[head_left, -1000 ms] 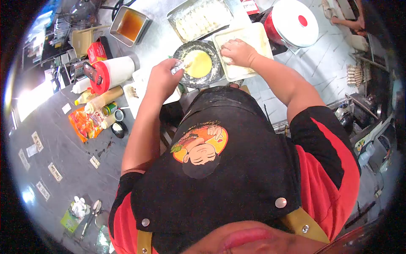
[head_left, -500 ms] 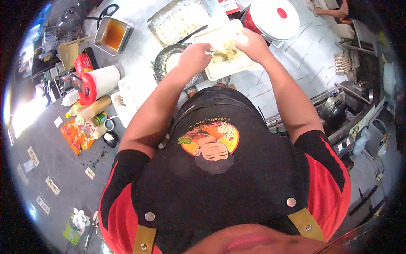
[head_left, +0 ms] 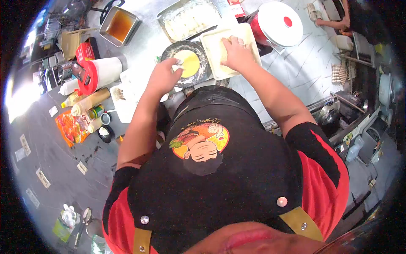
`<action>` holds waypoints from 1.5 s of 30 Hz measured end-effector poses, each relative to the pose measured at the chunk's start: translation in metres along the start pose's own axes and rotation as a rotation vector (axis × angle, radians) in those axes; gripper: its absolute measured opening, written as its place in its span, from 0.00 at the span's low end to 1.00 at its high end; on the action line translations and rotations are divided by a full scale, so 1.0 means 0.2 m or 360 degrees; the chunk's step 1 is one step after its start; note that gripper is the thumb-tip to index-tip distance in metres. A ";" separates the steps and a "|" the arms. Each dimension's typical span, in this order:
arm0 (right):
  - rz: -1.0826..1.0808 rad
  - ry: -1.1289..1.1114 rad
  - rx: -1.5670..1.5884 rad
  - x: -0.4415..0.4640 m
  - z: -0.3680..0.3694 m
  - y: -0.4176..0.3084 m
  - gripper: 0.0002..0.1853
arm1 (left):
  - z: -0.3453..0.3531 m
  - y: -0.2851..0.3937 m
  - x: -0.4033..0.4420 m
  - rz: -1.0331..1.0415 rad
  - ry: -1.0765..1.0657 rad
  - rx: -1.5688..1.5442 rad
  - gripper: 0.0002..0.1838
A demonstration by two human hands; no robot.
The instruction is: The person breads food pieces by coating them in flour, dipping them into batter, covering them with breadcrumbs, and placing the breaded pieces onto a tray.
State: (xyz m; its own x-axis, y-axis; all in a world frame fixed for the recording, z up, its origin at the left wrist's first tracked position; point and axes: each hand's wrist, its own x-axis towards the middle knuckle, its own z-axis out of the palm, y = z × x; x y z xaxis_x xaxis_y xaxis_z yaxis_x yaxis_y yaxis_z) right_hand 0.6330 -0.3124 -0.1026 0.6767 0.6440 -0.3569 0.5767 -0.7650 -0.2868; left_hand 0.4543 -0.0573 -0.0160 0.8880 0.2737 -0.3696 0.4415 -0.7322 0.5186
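Pinching the pale piece low over yellow batter limits drips; my left hand narrow, right hand wide over tray.

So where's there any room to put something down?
Between the pan of brown liquid and the long tray, and on the grey counter between the orange packet and spoon, beside paper labels. Crowded: the bottles and black bowl.

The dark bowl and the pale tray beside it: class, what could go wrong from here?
The pale tray appears to sit at the edge of the counter, so pressure from the right hand might tip it. The dark bowl holds yellow liquid; a knock could spill it. The left hand, at the bowl, may drip if moved away.
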 end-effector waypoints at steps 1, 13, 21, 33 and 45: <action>0.0001 0.0049 -0.0003 0.01 0.03 -0.01 0.44 | 0.00 -0.08 -0.05 -0.0026 0.0024 -0.0024 0.24; 0.0611 -0.0567 0.2509 0.04 0.12 0.02 0.19 | -0.21 -0.54 -0.47 -0.0269 0.0030 -0.0316 0.19; 0.0099 -0.1080 0.2949 0.19 0.42 0.34 0.18 | -0.30 -0.67 -0.51 -0.0189 0.0041 -0.0322 0.20; 0.0402 0.0091 0.0305 -0.01 0.35 -0.11 0.46 | -0.30 -0.64 -0.51 -0.0228 0.0007 -0.0329 0.23; 0.0665 -0.0579 0.2859 0.05 0.31 0.02 0.16 | -0.25 -0.68 -0.61 -0.0272 0.0090 -0.0335 0.23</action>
State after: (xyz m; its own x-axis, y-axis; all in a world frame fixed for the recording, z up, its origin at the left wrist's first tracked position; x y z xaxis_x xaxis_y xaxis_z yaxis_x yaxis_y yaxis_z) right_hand 0.6131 -0.3096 -0.1629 0.3717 0.5882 -0.7182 -0.8448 -0.1064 -0.5243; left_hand 0.2927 0.0403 -0.0042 0.8015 0.4207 -0.4251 0.5973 -0.5284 0.6033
